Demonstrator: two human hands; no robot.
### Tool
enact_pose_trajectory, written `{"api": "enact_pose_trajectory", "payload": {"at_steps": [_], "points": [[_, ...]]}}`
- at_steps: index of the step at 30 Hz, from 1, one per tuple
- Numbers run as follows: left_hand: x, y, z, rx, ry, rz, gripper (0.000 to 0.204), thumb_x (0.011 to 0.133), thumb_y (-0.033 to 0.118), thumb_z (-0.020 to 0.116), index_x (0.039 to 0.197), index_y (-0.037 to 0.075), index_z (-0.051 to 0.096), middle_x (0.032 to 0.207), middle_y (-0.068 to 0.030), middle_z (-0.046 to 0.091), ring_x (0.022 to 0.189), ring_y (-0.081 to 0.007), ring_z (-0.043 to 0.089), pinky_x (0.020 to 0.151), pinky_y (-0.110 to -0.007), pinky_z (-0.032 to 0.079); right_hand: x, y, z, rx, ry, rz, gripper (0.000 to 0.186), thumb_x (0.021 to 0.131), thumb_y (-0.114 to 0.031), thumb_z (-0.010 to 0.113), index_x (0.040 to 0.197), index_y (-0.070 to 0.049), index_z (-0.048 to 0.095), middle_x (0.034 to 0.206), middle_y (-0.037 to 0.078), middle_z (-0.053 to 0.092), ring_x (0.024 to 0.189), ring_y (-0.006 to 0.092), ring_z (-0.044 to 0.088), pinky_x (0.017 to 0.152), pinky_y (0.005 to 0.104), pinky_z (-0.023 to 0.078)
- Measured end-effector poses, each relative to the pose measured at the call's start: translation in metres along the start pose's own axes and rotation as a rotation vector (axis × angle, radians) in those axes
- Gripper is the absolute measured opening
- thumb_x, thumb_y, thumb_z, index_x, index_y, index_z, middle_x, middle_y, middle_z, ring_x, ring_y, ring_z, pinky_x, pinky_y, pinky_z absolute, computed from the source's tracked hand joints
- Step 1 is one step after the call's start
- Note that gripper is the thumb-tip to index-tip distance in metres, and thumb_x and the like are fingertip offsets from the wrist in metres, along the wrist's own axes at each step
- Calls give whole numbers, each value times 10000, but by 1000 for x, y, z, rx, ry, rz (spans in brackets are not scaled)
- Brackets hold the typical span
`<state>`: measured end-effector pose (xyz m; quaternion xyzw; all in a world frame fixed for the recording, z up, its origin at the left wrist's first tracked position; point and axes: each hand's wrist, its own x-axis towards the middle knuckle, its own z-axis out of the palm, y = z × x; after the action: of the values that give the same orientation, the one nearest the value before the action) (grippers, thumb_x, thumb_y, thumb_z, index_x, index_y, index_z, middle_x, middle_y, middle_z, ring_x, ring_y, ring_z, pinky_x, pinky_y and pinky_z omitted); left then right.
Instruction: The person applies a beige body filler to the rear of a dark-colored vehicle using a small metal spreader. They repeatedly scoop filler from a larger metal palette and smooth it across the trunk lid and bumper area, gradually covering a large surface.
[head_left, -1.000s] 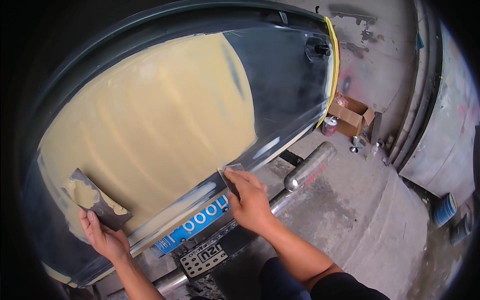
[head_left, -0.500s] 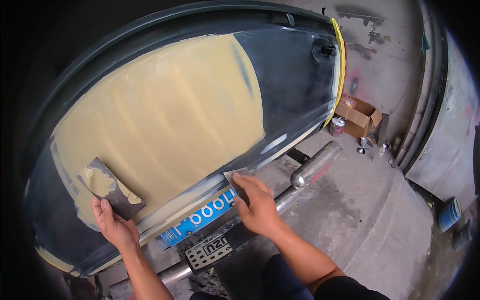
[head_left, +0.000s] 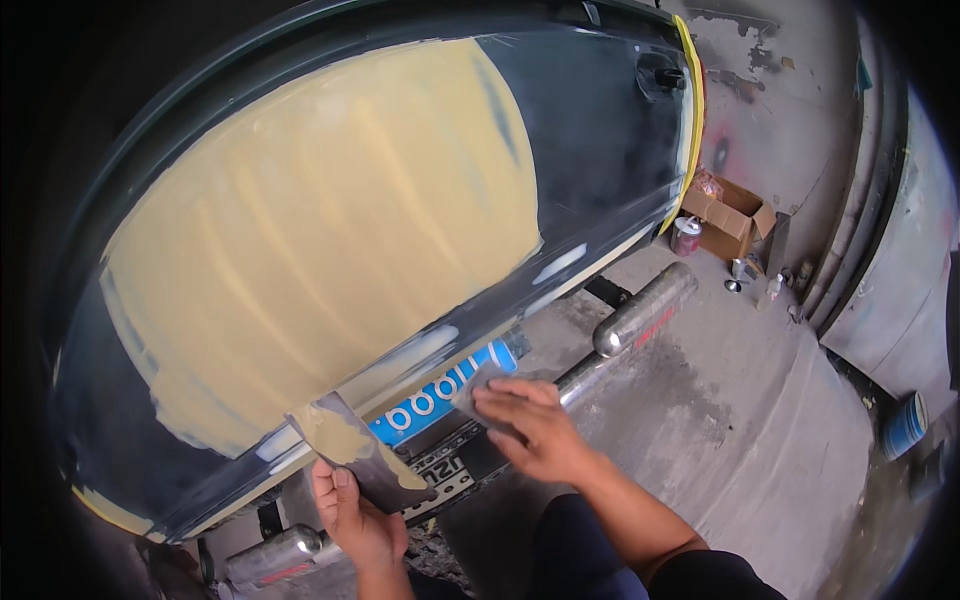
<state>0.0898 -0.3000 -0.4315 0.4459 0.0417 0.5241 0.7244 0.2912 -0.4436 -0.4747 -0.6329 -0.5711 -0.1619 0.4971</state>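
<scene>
My left hand (head_left: 362,522) grips a dark flat putty board (head_left: 388,482) by its near edge, and beige filler (head_left: 335,432) lies spread on it. The board is tilted and overlaps the lower edge of the vehicle's dark rear panel (head_left: 605,125). A broad patch of smooth beige filler (head_left: 320,230) covers much of that panel. Fingers closed, my right hand (head_left: 540,432) holds a thin grey putty spreader (head_left: 480,384). The spreader is apart from the panel and hides part of the blue licence plate (head_left: 415,413).
A metal bumper tube (head_left: 640,312) and a step plate (head_left: 445,478) run below the panel. Yellow tape (head_left: 690,110) lines its right edge. On the floor at right are a cardboard box (head_left: 728,215), a paint can (head_left: 686,236) and a blue bucket (head_left: 905,425).
My left hand has carried the putty board rightward and down, off the filler patch to the panel's lower edge. My right hand with the spreader has moved slightly right and down.
</scene>
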Motion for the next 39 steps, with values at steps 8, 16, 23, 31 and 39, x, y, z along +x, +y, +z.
{"api": "enact_pose_trajectory", "payload": {"at_steps": [8,16,23,31,39], "points": [[-14,9,-52,107,14,6,315,1051,143,557,1332,2,532,1311,-124,643,1202,-225,627,1067,-397,477,56,65,-8,-478,298,-48,507,787,-4,716,1288,-70,668,1403,72,654,1287,289,566,1055,475,366],[-30,5,-78,123,27,-46,323,1054,140,549,1346,6,525,1332,-124,632,1218,-226,612,1080,-398,463,55,76,-3,-475,303,-53,443,821,-33,720,1258,-102,690,1398,13,644,1288,249,540,1063,532,348],[-31,-1,-78,148,81,-64,323,1052,128,549,1349,4,521,1339,-123,625,1223,-223,605,1081,-395,459,61,74,-8,-481,298,-53,434,833,-29,716,1261,-94,687,1384,26,658,1266,252,560,1055,526,357],[-30,-5,-58,151,106,23,327,1049,164,598,1320,-2,520,1289,-144,643,1180,-234,620,1077,-411,472,19,1,-3,-138,222,82,439,836,-31,721,1273,-45,683,1392,99,664,1307,304,559,1077,451,370],[-36,-17,-42,180,120,78,361,1063,84,547,1400,-21,470,1348,-119,608,1196,-183,595,1100,-368,440,-14,-63,16,3,-151,2,456,794,-70,783,1245,-84,715,1380,25,674,1309,229,559,1049,416,386]]}}
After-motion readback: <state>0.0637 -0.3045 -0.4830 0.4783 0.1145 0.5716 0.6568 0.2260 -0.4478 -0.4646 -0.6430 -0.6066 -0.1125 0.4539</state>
